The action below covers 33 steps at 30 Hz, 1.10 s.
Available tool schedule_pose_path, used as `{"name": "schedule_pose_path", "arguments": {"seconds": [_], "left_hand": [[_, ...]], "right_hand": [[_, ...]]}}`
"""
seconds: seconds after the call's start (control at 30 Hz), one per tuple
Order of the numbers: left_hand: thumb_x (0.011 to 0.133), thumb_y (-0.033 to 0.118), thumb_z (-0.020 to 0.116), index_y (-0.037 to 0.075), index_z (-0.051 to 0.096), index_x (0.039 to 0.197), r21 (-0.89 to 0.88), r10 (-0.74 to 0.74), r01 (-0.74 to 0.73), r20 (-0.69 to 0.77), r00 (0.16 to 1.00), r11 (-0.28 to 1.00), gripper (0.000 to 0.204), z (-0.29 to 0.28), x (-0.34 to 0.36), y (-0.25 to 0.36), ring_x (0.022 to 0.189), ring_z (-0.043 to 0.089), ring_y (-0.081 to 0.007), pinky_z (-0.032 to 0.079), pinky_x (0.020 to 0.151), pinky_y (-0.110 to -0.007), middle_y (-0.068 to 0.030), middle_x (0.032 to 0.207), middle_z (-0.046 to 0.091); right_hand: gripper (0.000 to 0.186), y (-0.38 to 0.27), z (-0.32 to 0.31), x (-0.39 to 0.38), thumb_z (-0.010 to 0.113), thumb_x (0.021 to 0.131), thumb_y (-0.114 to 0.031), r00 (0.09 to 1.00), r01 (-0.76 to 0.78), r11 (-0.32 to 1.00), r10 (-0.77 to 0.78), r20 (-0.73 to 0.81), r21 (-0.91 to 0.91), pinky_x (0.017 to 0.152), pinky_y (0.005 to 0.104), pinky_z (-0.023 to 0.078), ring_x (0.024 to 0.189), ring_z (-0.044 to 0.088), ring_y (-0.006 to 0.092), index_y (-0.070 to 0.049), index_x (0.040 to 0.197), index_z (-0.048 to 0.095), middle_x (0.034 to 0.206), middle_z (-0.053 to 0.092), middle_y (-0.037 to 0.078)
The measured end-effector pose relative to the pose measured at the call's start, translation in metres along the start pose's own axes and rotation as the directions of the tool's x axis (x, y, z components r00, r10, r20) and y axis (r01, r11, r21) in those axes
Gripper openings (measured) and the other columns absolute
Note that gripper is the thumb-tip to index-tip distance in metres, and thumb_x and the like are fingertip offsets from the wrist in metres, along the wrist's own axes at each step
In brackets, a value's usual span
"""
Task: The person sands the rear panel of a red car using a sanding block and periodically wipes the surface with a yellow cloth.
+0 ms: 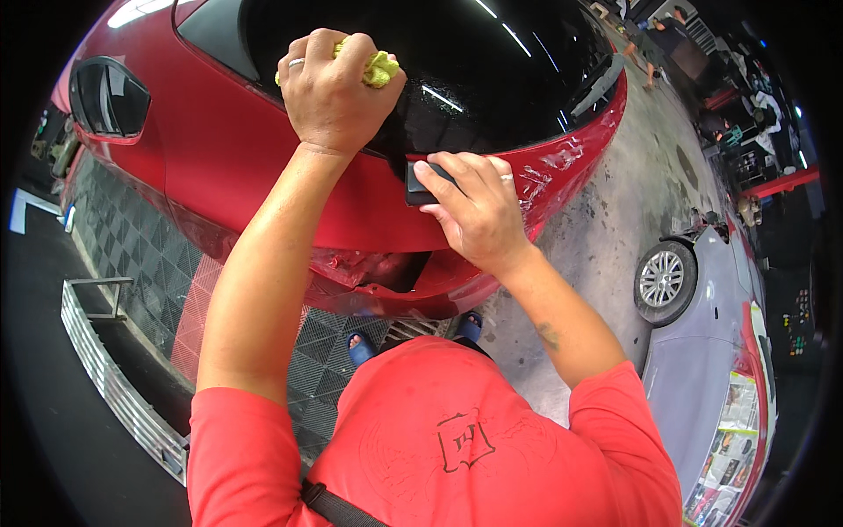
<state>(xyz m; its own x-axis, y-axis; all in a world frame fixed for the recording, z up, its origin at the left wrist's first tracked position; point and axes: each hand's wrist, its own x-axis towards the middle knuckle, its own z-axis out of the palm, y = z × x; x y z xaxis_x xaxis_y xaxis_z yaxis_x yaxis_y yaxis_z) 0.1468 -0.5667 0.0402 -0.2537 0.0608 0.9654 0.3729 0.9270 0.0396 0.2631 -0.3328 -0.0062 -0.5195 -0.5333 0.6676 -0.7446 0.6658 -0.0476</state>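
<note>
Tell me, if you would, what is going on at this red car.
A person in a red shirt stands at the red car, with both hands busy. The left hand grips a bunched yellow cloth over the edge of the dark window. The right hand holds a small black block by the window's lower edge; whether the block touches the car is hard to tell. A grey car stands to the right.

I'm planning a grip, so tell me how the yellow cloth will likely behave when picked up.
The cloth is probably floppy, since it crumples into folds in the left hand. It is likely light, as that hand mostly covers it. Its matte look suggests little slipperiness.
</note>
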Motion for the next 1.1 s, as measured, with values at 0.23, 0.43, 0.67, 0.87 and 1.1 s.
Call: {"name": "schedule_pose_path", "arguments": {"seconds": [0.23,0.43,0.67,0.87,1.1], "left_hand": [[0.078,0.028,0.094,0.018,0.075,0.089,0.012,-0.027,0.027,-0.010,1.000,1.000,0.025,0.001,0.001,0.002,0.104,0.070,-0.0301,0.054,0.088,-0.048,-0.0006,0.105,0.072],[0.078,0.026,0.095,0.015,0.075,0.089,-0.009,0.029,-0.029,-0.011,1.000,1.000,0.025,-0.004,0.004,-0.001,0.098,0.070,-0.0318,0.055,0.088,-0.048,-0.0041,0.101,0.073],[0.083,0.028,0.095,0.011,0.076,0.090,-0.002,0.052,-0.052,0.034,0.998,0.999,0.026,-0.004,0.007,0.002,0.097,0.071,-0.0325,0.056,0.093,-0.048,-0.0076,0.102,0.073],[0.084,0.023,0.096,0.009,0.074,0.093,-0.003,0.077,-0.077,0.051,0.996,0.997,0.028,-0.003,0.005,-0.003,0.098,0.072,-0.0345,0.056,0.094,-0.050,-0.0097,0.101,0.075],[0.089,0.027,0.093,0.007,0.073,0.097,0.047,0.031,-0.037,0.121,0.992,0.998,0.029,-0.006,0.004,-0.009,0.103,0.070,-0.0372,0.055,0.094,-0.053,-0.0119,0.106,0.072]], "right_hand": [[0.065,0.061,-0.041,-0.047,0.092,0.081,-0.013,0.999,0.022,0.997,-0.020,0.036,-0.074,0.113,0.0513,0.048,0.132,0.068,0.0306,-0.014,0.143,0.074,0.144,0.072,0.007],[0.057,0.023,-0.017,0.000,0.089,0.089,-0.021,0.998,0.048,0.998,-0.046,0.042,-0.047,0.114,0.0501,0.049,0.131,0.068,0.0264,-0.017,0.143,0.075,0.142,0.072,0.005],[0.065,0.072,-0.046,-0.113,0.093,0.082,-0.013,0.968,-0.238,0.971,0.236,-0.084,-0.010,0.114,0.0527,0.051,0.131,0.071,0.0354,-0.012,0.144,0.073,0.143,0.075,0.011],[0.060,0.056,-0.023,-0.125,0.093,0.086,-0.017,0.889,-0.365,0.929,0.368,-0.273,0.066,0.107,0.0506,0.053,0.126,0.070,0.0335,-0.011,0.143,0.075,0.139,0.075,0.008],[0.064,0.018,-0.001,-0.116,0.095,0.087,-0.027,0.795,-0.523,0.851,0.508,-0.332,0.050,0.105,0.0496,0.053,0.122,0.069,0.0313,-0.014,0.146,0.073,0.137,0.073,0.006]]}}
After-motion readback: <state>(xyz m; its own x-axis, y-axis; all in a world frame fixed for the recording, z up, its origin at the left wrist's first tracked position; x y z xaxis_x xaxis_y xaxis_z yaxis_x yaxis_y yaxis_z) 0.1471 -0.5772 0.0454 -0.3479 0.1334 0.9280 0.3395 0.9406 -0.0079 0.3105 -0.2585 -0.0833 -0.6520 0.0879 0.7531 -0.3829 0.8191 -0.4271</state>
